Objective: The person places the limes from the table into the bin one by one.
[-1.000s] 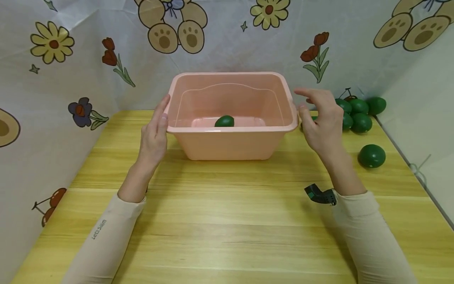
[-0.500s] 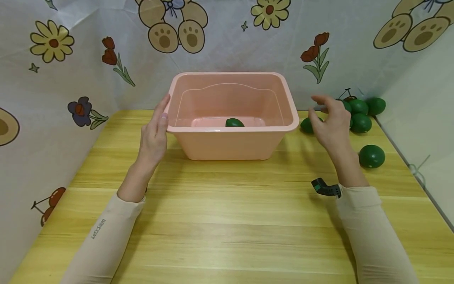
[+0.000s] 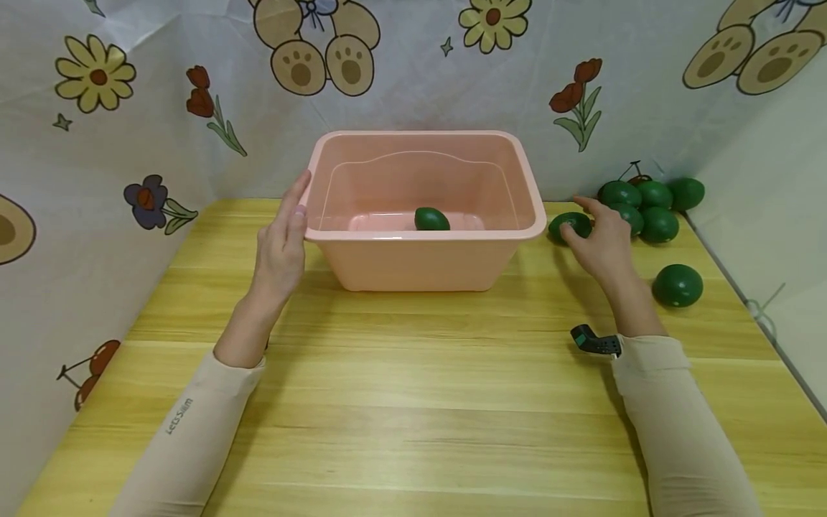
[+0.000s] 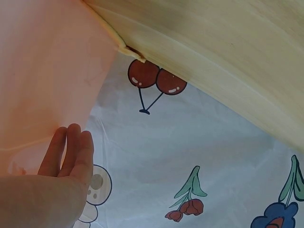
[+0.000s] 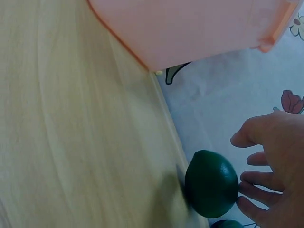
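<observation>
A pink plastic bin (image 3: 420, 264) stands at the back middle of the table, with one green lime (image 3: 431, 220) inside it. My left hand (image 3: 278, 251) rests along the bin's left side, its fingers extended against the wall. Over to the right, my right hand (image 3: 604, 243) is at another green lime (image 3: 563, 225) lying beside the bin. Thumb and forefinger are spread apart over this lime in the head view. In the right wrist view, the fingertips (image 5: 244, 189) are right at the lime's side, and the thumb stands away from it.
Several more limes (image 3: 659, 225) cluster at the table's back right corner, just behind my right hand. A single lime (image 3: 677, 285) lies nearer on the right. A printed cloth (image 3: 426, 93) hangs behind the wooden table (image 3: 426, 388).
My right hand has moved from the bin's right edge rightward and down to the lime beside it. The lime in the bin has rolled right. My left hand stays put.
</observation>
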{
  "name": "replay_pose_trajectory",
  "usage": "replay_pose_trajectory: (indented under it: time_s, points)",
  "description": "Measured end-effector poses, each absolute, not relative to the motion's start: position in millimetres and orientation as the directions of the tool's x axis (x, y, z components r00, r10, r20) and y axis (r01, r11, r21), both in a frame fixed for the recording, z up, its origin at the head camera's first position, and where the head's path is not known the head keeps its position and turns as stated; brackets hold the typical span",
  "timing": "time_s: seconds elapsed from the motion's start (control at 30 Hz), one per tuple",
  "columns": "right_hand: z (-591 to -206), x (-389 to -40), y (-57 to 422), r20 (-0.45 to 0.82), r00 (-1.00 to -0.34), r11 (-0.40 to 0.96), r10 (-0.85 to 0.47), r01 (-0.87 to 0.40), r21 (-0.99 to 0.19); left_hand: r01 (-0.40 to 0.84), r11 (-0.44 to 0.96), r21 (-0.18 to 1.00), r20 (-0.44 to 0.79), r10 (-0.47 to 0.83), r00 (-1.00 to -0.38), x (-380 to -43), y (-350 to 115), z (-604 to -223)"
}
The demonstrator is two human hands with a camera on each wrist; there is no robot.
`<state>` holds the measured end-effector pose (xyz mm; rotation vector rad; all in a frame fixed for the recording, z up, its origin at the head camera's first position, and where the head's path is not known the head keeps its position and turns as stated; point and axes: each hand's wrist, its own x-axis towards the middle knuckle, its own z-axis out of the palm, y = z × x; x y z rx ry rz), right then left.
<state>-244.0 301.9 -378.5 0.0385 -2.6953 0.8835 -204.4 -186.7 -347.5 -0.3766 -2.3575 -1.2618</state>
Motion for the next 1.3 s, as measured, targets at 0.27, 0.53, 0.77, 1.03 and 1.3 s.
replay_pose_trajectory:
  time_s: [0.27, 0.53, 0.77, 1.03, 1.3]
  points:
    - [-390, -249, 310, 0.283, -0.958, 0.830, 0.045, -0.122, -0.545, 0.430, 0.549, 0.717, 0.496, 0.031, -0.868, -204, -187, -348]
    - [-397, -251, 315, 0.307, -0.951, 0.839, 0.040, -0.134, -0.527, 0.422, 0.551, 0.720, 0.491, 0.026, -0.871, -204, -186, -347]
    - [-401, -252, 315, 0.331, -0.944, 0.845, 0.019, -0.162, -0.509, 0.418, 0.555, 0.719, 0.493, 0.017, -0.870, -204, -187, -348]
    - [-403, -252, 315, 0.354, -0.934, 0.837, 0.048, -0.155, -0.524, 0.423, 0.553, 0.718, 0.497, 0.018, -0.868, -204, -186, -348]
    - [-393, -251, 311, 0.384, -0.920, 0.827, 0.071, -0.161, -0.538, 0.418, 0.557, 0.718, 0.491, 0.021, -0.871, -203, -186, -347]
